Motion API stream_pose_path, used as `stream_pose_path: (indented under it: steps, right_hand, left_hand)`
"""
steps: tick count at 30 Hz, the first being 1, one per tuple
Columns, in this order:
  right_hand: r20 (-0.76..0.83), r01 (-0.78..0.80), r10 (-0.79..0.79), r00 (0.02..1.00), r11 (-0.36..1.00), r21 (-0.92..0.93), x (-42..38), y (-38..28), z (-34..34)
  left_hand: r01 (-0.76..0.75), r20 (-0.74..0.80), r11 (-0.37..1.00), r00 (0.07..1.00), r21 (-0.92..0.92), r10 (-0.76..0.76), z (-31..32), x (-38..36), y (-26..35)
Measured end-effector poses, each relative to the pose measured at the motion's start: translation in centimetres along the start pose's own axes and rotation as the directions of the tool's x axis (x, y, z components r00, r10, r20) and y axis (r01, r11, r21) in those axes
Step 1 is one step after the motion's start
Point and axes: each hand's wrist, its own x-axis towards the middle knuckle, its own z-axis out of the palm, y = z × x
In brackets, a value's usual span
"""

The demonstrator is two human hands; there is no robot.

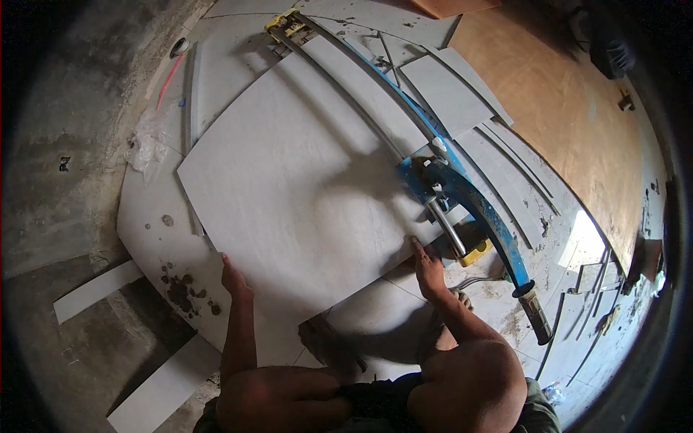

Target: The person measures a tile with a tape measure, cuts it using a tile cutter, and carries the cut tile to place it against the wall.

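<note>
A large pale grey tile [289, 173] lies under the rails of a blue manual tile cutter [390, 86]. My left hand [235, 278] is at the tile's near left edge, its fingers closed on that edge. At the near right edge, beside the cutter's yellow end foot, my right hand [429, 273] holds the tile with a finger stretched over its surface. The cutter's carriage sits close to this end of the rails, and its curved blue handle [498, 224] points toward the lower right, untouched.
Cut tile strips [498, 173] and a tile piece [447, 90] lie right of the cutter, with a wooden board [548, 108] beyond. Left are a plastic bag [149, 144], tape roll [180, 47] and wall [65, 108]. Dark crumbs [186, 294] dot the floor.
</note>
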Motion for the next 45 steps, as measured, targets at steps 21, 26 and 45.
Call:
stream_pose_path:
  steps: [21,26,45]
  right_hand:
    - [0.113,-0.100,0.069,0.991,0.950,0.297,0.7,0.6,0.5]
    - [0.120,0.065,-0.084,0.989,0.986,0.156,0.5,2.6,1.3]
    - [0.742,-0.177,-0.201,0.640,0.900,0.397,-5.2,-6.6,-15.3]
  left_hand:
    - [-0.038,0.093,0.994,0.995,-0.104,0.048,-0.5,0.7,-0.7]
    - [-0.022,0.137,0.999,0.990,-0.032,0.026,-1.4,2.0,-1.3]
    - [0.155,0.225,0.987,0.961,0.048,-0.162,-1.7,0.6,-0.1]
